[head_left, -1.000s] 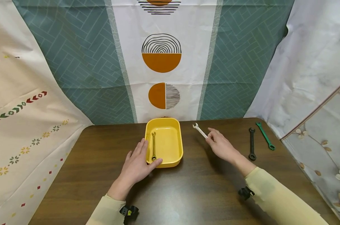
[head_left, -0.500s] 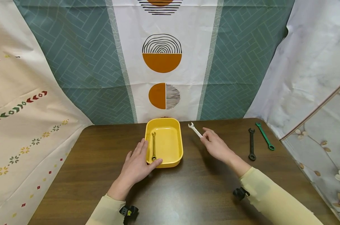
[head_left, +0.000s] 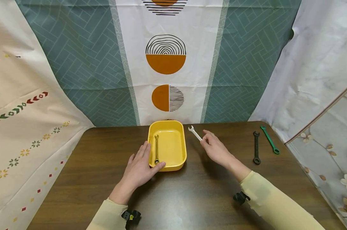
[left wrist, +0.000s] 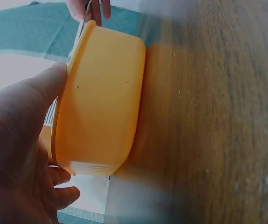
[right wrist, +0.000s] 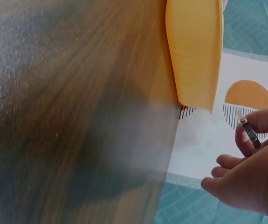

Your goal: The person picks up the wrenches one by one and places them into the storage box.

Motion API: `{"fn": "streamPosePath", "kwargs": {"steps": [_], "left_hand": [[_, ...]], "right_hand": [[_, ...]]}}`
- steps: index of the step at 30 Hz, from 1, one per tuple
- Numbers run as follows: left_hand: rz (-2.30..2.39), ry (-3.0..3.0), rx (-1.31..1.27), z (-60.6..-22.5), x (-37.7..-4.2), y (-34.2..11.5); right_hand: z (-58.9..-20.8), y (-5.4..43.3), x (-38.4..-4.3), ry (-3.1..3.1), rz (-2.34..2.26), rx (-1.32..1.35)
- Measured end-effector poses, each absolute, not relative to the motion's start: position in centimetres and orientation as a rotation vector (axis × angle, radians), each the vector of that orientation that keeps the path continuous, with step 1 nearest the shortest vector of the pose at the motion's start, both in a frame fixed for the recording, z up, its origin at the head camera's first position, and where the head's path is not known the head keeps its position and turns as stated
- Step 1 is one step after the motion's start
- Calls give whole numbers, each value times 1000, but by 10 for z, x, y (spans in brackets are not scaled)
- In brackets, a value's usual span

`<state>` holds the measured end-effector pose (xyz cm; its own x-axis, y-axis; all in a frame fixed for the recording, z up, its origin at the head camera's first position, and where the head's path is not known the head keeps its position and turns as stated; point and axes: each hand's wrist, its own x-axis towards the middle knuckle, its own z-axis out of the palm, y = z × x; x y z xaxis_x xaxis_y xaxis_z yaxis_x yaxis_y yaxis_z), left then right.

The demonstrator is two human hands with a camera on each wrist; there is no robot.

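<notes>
My right hand (head_left: 217,151) pinches a silver combination wrench (head_left: 195,133) between thumb and fingers, its open end pointing toward the back left. It is above the table, just right of a yellow plastic tray (head_left: 171,147). In the right wrist view the wrench (right wrist: 249,131) shows end-on in the fingers. My left hand (head_left: 139,171) rests against the tray's near left corner, fingers extended along the left side and thumb over the near rim. Inside the tray, along its left side, lies a dark olive-looking wrench (head_left: 157,148) with a ring end nearest me.
A black wrench (head_left: 256,147) and a green wrench (head_left: 269,139) lie side by side on the right of the brown wooden table (head_left: 90,159). Behind the table's back edge hangs a patterned curtain (head_left: 93,80); light cloths hang at both sides.
My right hand has moved left with the silver wrench, closer to the tray. The left hand, the tray and the wrench inside it keep their places.
</notes>
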<state>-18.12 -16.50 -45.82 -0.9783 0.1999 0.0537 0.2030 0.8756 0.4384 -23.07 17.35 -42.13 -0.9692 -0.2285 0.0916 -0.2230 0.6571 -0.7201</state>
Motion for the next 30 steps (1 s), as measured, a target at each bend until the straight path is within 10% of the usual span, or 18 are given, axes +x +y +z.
{"fn": "streamPosePath", "kwargs": {"steps": [30], "left_hand": [[-701,-3041,-319,-458,-182,-165]], "right_hand": [[-421,133,-230,2919,-1175,-467]]}}
